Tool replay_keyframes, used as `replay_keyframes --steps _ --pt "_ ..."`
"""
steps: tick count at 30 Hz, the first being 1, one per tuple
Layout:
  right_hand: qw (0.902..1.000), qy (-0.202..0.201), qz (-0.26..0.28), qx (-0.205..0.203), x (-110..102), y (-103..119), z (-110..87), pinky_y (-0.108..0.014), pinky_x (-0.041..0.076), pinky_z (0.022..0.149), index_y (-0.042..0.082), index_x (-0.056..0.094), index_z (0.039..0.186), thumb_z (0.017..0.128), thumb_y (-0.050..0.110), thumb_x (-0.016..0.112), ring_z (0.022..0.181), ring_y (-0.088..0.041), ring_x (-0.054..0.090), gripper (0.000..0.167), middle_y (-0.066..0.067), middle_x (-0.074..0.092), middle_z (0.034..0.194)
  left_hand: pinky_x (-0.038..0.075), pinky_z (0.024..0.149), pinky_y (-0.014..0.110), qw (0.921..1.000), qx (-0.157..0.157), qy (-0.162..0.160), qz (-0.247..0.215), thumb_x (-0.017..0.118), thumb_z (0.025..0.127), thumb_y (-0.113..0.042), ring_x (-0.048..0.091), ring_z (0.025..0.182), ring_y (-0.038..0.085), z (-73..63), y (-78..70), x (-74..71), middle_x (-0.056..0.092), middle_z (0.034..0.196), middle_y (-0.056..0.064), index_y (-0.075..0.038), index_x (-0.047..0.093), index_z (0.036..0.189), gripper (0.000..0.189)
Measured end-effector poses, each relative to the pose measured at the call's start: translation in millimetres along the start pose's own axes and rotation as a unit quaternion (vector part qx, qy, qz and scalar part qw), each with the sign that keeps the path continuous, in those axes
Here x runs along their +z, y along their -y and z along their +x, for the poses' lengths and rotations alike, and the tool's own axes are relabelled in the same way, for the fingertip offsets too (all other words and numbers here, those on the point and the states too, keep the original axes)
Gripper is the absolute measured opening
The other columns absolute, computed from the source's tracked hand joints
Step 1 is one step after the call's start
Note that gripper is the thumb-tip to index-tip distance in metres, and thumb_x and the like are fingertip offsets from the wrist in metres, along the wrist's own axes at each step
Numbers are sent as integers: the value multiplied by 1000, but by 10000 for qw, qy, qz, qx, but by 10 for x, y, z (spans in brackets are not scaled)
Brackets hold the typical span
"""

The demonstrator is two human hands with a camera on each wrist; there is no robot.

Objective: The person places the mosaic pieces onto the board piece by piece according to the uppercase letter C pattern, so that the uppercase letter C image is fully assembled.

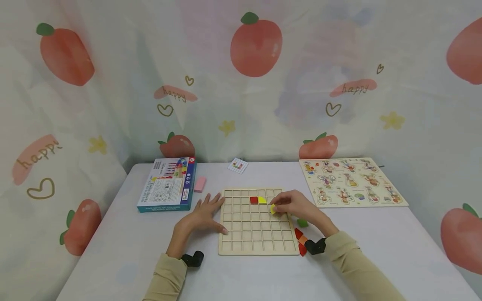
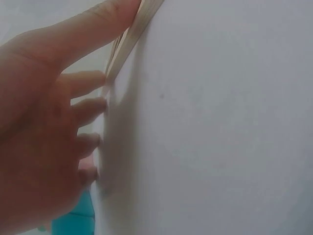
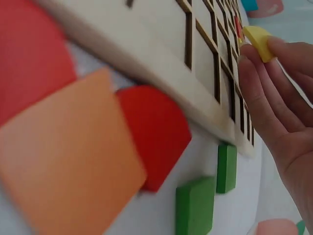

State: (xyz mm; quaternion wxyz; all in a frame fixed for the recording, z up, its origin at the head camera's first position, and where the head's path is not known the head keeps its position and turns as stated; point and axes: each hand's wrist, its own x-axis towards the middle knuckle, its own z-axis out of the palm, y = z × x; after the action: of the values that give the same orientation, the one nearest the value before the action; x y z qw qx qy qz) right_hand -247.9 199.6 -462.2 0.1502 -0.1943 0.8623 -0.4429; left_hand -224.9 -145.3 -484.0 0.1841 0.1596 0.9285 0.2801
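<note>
A square wooden grid board (image 1: 246, 253) lies flat at the middle of the table. In its upper rows sit a red block (image 1: 254, 200) and, right beside it, a yellow block (image 1: 262, 200). My right hand (image 1: 297, 205) pinches another yellow block (image 3: 259, 43), with one rounded side, between thumb and fingers over the board's right part. My left hand (image 1: 203, 215) spreads along the board's left edge, thumb on the frame near the lower left and fingertips at the upper left side.
Right of the board lie green blocks (image 3: 195, 205), red blocks (image 3: 154, 132) and an orange block (image 3: 68, 152). A boxed set (image 1: 167, 184) and a pink block (image 1: 200, 184) are at the back left. A small pattern card (image 1: 238, 165) lies behind the board, an illustrated wooden board (image 1: 350, 184) at the back right.
</note>
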Motion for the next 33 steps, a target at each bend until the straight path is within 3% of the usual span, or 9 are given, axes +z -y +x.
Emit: replay_keyframes --steps 5,11,18,24,28,33 --pt "9997 -170 -129 -86 80 55 171 -28 58 79 2 76 109 93 10 75 86 -18 73 19 -9 77 99 -5 129 58 10000 -18 -25 32 89 77 -44 -4 161 37 -5 -3 8 13 174 10 -12 27 164 112" --pt "9997 -132 -61 -198 182 148 372 -34 60 78 2 78 107 93 9 74 84 -24 73 16 -11 77 101 -5 130 56 9999 -83 -11 84 87 77 -47 -5 161 33 21 21 -5 12 174 5 -17 26 165 111" --pt "9993 -241 -202 -218 284 173 605 -28 59 75 7 80 102 93 10 75 82 -13 71 11 -7 78 98 -3 130 56 9999 -92 -1 99 88 76 -48 -3 161 33 25 38 -24 15 174 4 -19 28 164 110" --pt "9983 -376 -427 -114 335 237 731 -27 55 71 10 81 101 91 12 76 84 -13 68 11 -4 78 97 -3 130 56 9999 -111 -26 61 88 75 -49 -3 162 32 11 34 -30 16 174 2 -20 30 164 110" --pt "9978 -278 -544 -259 382 222 797 -28 56 74 10 81 104 92 13 76 87 -14 69 13 -5 79 101 -3 130 56 9999 -148 -6 83 88 76 -49 -4 162 32 16 34 -36 16 174 2 -20 29 164 110" --pt "9975 -250 -650 -99 445 199 832 -27 55 77 17 83 101 92 16 77 86 -10 65 11 0 79 105 -3 129 57 9999 -127 34 58 89 75 -49 -3 161 33 7 24 -34 16 174 3 -19 29 164 111"
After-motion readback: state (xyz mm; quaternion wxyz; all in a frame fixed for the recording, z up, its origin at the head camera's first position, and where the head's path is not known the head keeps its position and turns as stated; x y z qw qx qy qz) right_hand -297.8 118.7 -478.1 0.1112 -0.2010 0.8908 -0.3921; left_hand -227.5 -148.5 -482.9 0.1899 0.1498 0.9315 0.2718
